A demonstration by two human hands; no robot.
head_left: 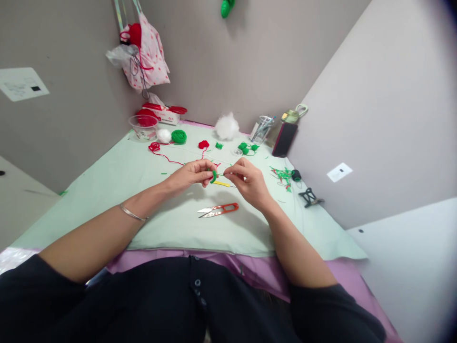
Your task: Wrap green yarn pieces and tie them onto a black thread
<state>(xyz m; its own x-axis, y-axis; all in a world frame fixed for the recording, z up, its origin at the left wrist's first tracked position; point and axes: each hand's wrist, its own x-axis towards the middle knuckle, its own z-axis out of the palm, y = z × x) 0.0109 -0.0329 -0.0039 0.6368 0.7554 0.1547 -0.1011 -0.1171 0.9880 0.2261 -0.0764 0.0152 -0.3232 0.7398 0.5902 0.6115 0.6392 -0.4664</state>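
My left hand pinches a small green crocheted piece between thumb and fingers. To its right, my right hand is closed in a pinch on a thin strand of green yarn, which spans the short gap to the piece. A yellow-handled crochet hook lies on the table just below the fingertips, partly hidden by the hands. Closer to my body rest orange-handled thread snips, blades pointing left. Beyond my hands is a small red crocheted piece with a red yarn tail.
A pale green cloth covers the table. At the back stand a plastic tub, a green yarn ball, white stuffing, a clear cup and a phone. Yarn scraps and a black stand lie right.
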